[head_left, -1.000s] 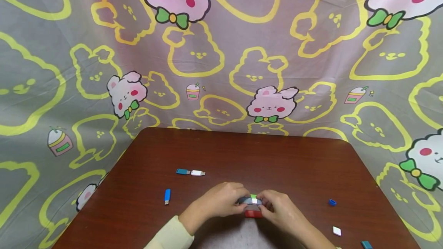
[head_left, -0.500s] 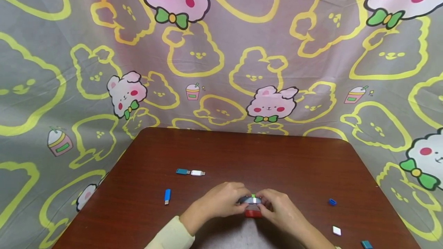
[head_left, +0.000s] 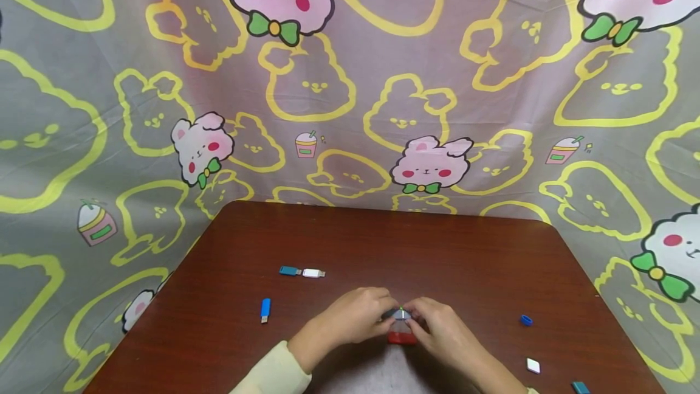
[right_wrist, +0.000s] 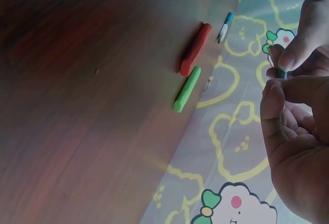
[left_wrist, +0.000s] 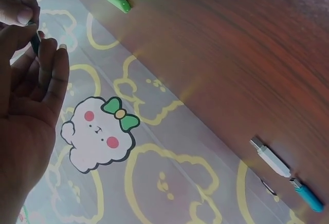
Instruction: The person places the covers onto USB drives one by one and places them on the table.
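My left hand (head_left: 352,316) and right hand (head_left: 444,328) meet over the front middle of the table. Their thumbs and fingertips pinch the two ends of a small dark grey stick (head_left: 401,314), with a narrow bright patch at its middle. Much of it is hidden by the fingers, and its kind is unclear. It also shows as a dark sliver (left_wrist: 35,43) in the left wrist view, held above the table. Below it in the head view lies a red stick (head_left: 401,338). A green stick (right_wrist: 187,89) lies beside the red one, mostly covered in the head view.
On the left lie a teal USB stick (head_left: 289,270), a white USB stick (head_left: 313,273) and a blue USB stick (head_left: 265,310), connectors bare. At right are a blue cap (head_left: 526,320), a white cap (head_left: 533,365) and a teal cap (head_left: 580,387). A patterned cloth (head_left: 350,78) surrounds the brown table (head_left: 383,236).
The dark stick has tilted in the fingers: its bright patch has narrowed. Less of the green stick shows behind it. Both hands stay almost in place.
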Tool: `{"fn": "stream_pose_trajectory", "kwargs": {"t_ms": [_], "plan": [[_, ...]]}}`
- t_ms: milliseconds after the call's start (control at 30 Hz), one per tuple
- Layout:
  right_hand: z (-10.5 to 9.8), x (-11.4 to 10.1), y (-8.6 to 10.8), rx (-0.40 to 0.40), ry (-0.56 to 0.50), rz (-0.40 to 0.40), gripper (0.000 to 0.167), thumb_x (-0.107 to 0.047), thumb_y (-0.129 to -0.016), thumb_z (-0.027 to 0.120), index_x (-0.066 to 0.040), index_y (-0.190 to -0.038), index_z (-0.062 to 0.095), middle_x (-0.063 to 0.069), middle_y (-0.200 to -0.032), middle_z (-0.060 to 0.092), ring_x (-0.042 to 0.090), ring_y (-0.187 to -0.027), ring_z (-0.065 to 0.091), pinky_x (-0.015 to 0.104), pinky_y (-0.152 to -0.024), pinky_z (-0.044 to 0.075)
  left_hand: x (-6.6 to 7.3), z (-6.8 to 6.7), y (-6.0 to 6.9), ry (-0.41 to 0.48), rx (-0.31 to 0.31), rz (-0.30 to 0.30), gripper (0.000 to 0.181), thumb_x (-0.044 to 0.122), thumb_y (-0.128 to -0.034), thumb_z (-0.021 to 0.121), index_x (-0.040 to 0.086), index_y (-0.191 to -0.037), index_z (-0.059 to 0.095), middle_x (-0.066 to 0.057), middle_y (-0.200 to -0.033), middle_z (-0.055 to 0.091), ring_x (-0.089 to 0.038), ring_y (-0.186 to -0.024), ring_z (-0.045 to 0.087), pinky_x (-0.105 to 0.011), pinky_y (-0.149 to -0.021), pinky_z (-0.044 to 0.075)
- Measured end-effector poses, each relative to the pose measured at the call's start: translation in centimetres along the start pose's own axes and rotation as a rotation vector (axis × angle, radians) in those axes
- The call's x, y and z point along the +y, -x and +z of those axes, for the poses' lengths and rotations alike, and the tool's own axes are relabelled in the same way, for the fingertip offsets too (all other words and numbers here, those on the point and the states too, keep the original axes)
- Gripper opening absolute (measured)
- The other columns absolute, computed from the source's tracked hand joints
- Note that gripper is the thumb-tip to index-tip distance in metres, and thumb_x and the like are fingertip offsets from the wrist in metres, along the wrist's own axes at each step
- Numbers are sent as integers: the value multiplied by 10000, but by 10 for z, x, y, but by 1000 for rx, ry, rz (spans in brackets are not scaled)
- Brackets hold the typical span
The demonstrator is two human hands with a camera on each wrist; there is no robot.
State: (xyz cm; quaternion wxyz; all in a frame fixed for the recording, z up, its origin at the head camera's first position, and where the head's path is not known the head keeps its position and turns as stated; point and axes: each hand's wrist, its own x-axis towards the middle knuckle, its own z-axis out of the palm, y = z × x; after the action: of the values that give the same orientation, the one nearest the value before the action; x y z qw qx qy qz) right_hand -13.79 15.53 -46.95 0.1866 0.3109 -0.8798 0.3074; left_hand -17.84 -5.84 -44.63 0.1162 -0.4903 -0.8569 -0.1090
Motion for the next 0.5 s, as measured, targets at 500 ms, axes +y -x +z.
{"fn": "stream_pose_trajectory", "kwargs": {"t_ms": [500], "plan": [[-1,-3,-2,27,34,0,209,13,-793,800,-73,-961,710,14,-907,710,35,-739,643,202,-597,522,3,0,-4,-39,-3,-19,152,246,-913,744,146,-1027,750,79,-888,658,7,-743,571,-132,-668,486]]}}
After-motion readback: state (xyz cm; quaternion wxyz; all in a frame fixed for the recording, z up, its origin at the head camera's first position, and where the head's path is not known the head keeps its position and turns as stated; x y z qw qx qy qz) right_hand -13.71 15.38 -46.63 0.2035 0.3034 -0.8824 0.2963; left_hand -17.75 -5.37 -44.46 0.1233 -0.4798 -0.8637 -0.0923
